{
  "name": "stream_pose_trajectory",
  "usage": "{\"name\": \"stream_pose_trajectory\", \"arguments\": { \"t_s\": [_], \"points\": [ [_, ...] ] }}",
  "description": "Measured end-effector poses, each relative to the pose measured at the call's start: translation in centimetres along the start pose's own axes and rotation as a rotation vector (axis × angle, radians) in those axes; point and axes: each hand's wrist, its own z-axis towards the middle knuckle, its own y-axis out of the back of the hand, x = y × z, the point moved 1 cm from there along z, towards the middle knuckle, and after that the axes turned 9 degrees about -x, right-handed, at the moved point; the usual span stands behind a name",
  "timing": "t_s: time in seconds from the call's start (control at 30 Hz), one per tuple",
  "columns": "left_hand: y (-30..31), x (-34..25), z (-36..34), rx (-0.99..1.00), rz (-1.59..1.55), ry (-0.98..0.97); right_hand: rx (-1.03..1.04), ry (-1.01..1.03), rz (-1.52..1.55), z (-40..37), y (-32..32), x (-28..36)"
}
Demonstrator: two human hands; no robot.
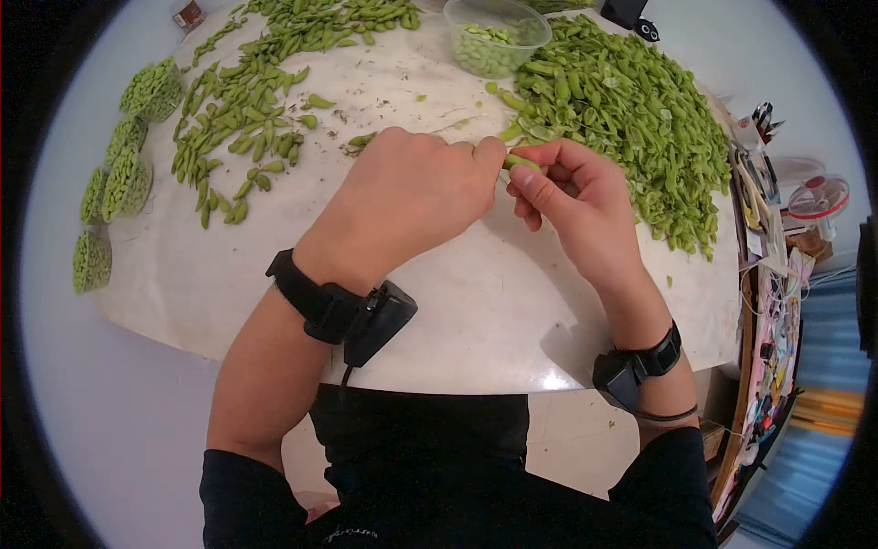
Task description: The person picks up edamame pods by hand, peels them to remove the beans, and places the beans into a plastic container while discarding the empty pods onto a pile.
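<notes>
Between the fingertips of my right hand (pixel 576 197) is a green edamame pod (pixel 522 164), pinched near its end. My left hand (pixel 416 188) is closed, its back toward me, with thumb and forefinger meeting the pod's other side. What else its curled fingers hold is hidden. Just past my left knuckles lies a loose edamame pod (pixel 362 140). Beyond both hands stands a clear plastic bowl (pixel 540 35) with shelled beans (pixel 487 55) inside. A big heap of split, flattened pods (pixel 631 119) lies close to my right hand.
Whole pods (pixel 242 123) spread over the left and far side of the white table (pixel 457 311). Several clear tubs of shelled beans (pixel 126 183) line the left edge. At right, a shelf (pixel 764 220) holds pens, cables and a small fan (pixel 817 197).
</notes>
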Motion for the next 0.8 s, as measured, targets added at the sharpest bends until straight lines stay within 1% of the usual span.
{"name": "stream_pose_trajectory", "arguments": {
  "t_s": [0.13, 0.2, 0.33, 0.4, 0.5, 0.53, 0.63, 0.73, 0.8],
  "points": [
    [0.4, -0.2, 0.1, 0.042, 0.032, -0.021, 0.008, -0.01, 0.005, -0.1, 0.0, 0.3],
    [0.5, -0.4, 0.1, 0.079, 0.076, -0.042, 0.031, -0.032, -0.052, 0.1, 0.0, 0.1],
    [0.3, -0.6, 0.1, 0.046, 0.023, -0.057, 0.113, -0.042, -0.099, 0.2, 0.3, -0.2],
    [0.3, -0.8, 0.0, 0.02, 0.007, -0.048, 0.106, -0.068, -0.086, 0.2, 0.5, 0.0],
    [0.3, -0.9, -0.1, 0.068, 0.025, -0.07, 0.122, -0.098, -0.129, 0.4, 0.5, -0.6],
    [0.2, -0.8, -0.1, 0.056, 0.023, -0.086, 0.13, -0.108, -0.154, 0.4, 0.5, -0.8],
    [-0.3, -0.6, -0.3, 0.038, 0.031, -0.127, 0.214, -0.231, -0.191, 0.2, 0.7, -0.6],
    [-0.1, -0.8, -0.4, 0.058, 0.045, -0.138, 0.174, -0.147, -0.267, 0.2, 0.7, -0.4],
    [0.0, -0.8, -0.4, 0.091, 0.028, -0.128, 0.161, -0.131, -0.281, 0.2, 0.7, -0.6]
  ]
}}
